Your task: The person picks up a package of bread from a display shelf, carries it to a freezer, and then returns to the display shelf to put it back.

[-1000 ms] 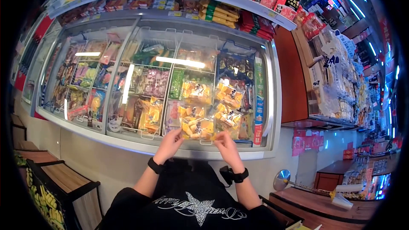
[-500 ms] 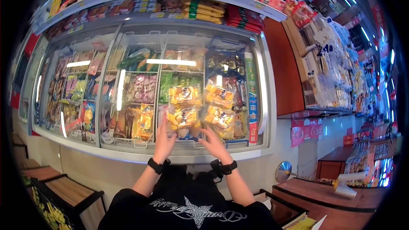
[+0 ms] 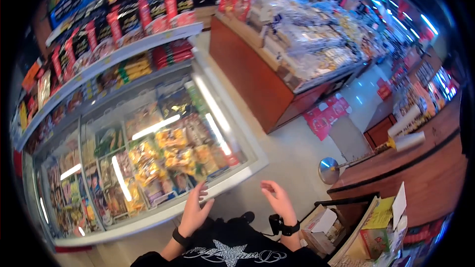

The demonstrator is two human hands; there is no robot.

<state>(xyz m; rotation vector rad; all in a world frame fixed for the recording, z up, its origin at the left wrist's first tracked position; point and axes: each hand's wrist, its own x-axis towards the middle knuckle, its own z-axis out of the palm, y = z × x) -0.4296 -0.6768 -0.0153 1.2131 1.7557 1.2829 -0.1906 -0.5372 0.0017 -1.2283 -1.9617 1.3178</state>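
My left hand [image 3: 195, 211] is held up at the front edge of the glass-topped chest freezer [image 3: 247, 170], fingers apart and nothing in it. My right hand [image 3: 278, 200] hovers to the right of the freezer corner, over the floor, its fingers loosely spread and empty. Yellow snack packs [image 3: 148, 160] sit in the freezer display beyond my left hand, among several baskets of packaged food under the glass. Dark bands circle both wrists.
A shelf of packets [image 3: 114, 34] runs above the freezer. Beyond an aisle stands a red-brown counter [image 3: 250, 76] piled with plastic-wrapped goods [image 3: 316, 39]. At the right are a wooden table [image 3: 396, 160], a metal round-based stand [image 3: 329, 169] and an open cardboard box [image 3: 322, 222].
The view has swung right, and the freezer now lies to the left. Both hands have drawn back from the yellow packs, with the right one now beyond the freezer's corner.
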